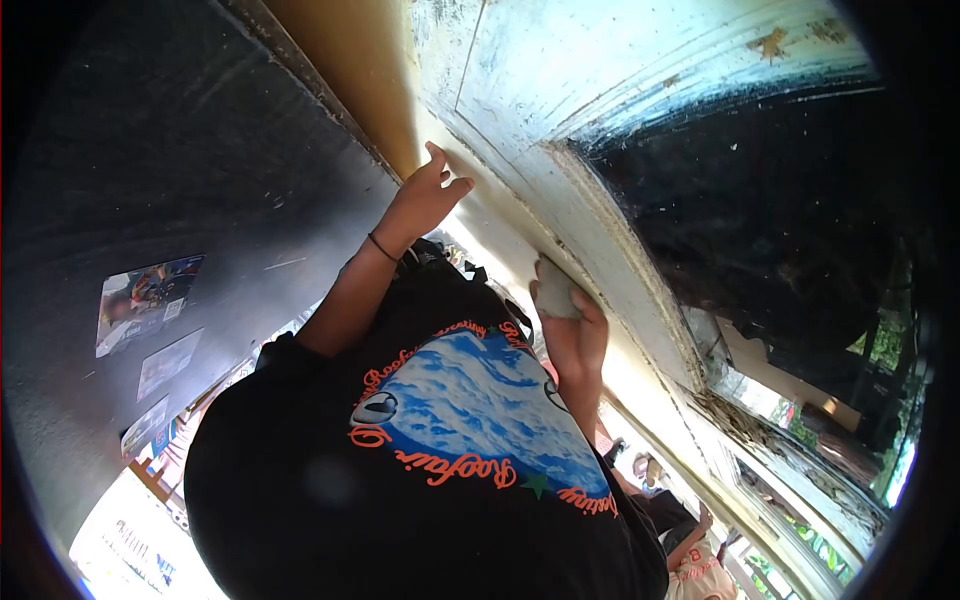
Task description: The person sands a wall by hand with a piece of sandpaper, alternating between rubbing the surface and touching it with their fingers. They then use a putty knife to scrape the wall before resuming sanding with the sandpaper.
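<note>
Tight working space. A dark board [240, 160] slants along the left; a scuffed, pale panel [515, 100] runs from the top toward the lower right. Beyond its worn edge [625, 245], a dark, glossy surface [760, 200] fills the far right.

Risks, as judged: the grey pad [556, 291] looks flat and smooth-faced, held toward one end. A loose grip or a bump against the panel edge could turn it or knock it free. That edge looks rough; knuckles passing close might get scraped. The left hand [425, 205] is near the narrowing between board and panel, so a shift of either could catch the fingertips. The dark wristband [383, 246] might snag on the board's edge.

Hands: the right hand [575, 345] is partly closed, its thumb on the near side of the pad and fingers reaching round the other side. The pad lies beside the pale panel; whether it touches the surface cannot be told. The left hand is loosely spread, one finger extended upward, thumb apart, nothing seen in its grasp. Fingertip contact with the panel: cannot tell.

Around: printed cards [150, 305] lie flat on the dark board. A black shirt [290, 480] with a blue print spans the middle. At lower right, well apart, is another person in a cream shirt [698, 582].
</note>
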Demonstrator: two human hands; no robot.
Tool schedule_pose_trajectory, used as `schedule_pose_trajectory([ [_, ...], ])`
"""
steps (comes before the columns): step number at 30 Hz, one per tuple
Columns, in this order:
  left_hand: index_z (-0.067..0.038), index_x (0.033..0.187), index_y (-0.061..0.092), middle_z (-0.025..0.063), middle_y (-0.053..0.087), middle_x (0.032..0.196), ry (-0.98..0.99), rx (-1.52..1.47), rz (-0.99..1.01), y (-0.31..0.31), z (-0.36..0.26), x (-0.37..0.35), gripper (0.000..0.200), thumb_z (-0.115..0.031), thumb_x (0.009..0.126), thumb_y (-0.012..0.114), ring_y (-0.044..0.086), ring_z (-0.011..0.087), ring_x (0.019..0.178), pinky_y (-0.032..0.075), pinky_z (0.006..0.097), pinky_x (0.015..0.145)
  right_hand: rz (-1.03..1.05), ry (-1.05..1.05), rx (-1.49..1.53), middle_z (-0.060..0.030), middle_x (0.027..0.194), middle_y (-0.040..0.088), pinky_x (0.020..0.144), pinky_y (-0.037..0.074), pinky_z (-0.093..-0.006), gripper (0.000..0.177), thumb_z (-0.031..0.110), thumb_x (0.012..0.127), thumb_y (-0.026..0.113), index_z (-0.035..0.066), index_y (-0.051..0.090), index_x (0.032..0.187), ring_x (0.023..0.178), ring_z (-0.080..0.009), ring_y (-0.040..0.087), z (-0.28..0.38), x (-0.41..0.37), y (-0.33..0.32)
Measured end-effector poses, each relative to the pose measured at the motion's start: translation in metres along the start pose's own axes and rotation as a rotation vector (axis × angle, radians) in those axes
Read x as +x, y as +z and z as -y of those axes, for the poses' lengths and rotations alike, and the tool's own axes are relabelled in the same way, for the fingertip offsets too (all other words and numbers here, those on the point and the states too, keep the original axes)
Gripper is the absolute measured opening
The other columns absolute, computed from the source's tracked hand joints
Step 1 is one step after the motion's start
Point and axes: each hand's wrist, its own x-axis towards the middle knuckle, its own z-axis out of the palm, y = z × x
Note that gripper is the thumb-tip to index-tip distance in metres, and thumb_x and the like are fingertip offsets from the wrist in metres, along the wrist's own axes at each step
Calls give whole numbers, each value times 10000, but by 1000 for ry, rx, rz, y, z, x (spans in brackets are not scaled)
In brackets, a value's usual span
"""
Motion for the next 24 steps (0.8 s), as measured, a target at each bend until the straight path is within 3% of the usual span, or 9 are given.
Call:
schedule_pose_trajectory([
  [4,155,1300,-79,318,386,1266,-41,19,-32,11,-9,-10,909,-316,838,546,414,317,1203,404,283,892,-123,66,17,-230,1276,387,1022,307,-472,522,-3,774,450,-28,301,1274,1166,-335,422,-18,22,-15],
  [7,161,1307,-9,265,510,1138,-26,16,-45,1,-18,-8,857,-302,841,541,522,254,1067,431,272,823,-86,66,35,-233,1283,377,1028,297,-482,520,4,780,439,-41,290,1276,1188,-339,395,4,3,27],
  [9,156,1307,119,171,575,931,-82,18,56,1,-10,-7,755,-275,846,534,535,157,879,435,263,742,-12,61,10,-244,1299,354,1019,308,-486,526,14,786,431,-44,278,1285,1219,-348,355,5,4,28],
  [10,156,1307,119,171,575,931,-78,14,52,3,-9,-7,755,-275,846,534,535,157,879,435,263,742,-7,62,4,-244,1299,354,1019,308,-486,526,14,786,431,-44,278,1285,1219,-348,355,-2,14,17],
  [13,128,1153,431,23,466,720,5,-191,4,13,-22,-26,481,-231,850,530,430,84,719,393,245,648,-162,79,-89,-242,1304,357,1011,319,-478,556,24,782,446,-46,256,1299,1236,-341,342,-26,39,3],
  [16,108,1036,508,2,463,738,67,-214,-9,20,-11,-29,367,-205,845,538,421,79,726,390,243,665,-12,109,-59,-231,1301,366,1005,325,-478,558,27,783,446,-31,259,1305,1227,-342,356,-5,14,29],
  [18,97,1024,522,23,505,793,-8,-213,76,13,-8,-31,324,-172,844,537,440,84,767,396,246,705,-4,117,-72,-225,1298,374,1004,325,-477,558,23,779,445,-24,265,1305,1215,-342,373,-1,8,38],
  [20,98,1134,484,96,574,980,39,-248,126,16,2,-25,390,-166,850,532,504,117,919,402,241,799,51,124,-106,-229,1294,377,1001,329,-475,562,27,775,454,-27,271,1303,1210,-344,383,-4,13,32],
  [24,81,1265,361,172,524,1169,30,-312,96,20,-3,-30,510,-168,855,532,485,167,1080,376,236,886,-42,188,-152,-222,1297,377,997,332,-477,573,56,779,473,-25,269,1308,1218,-343,376,-17,32,16],
])
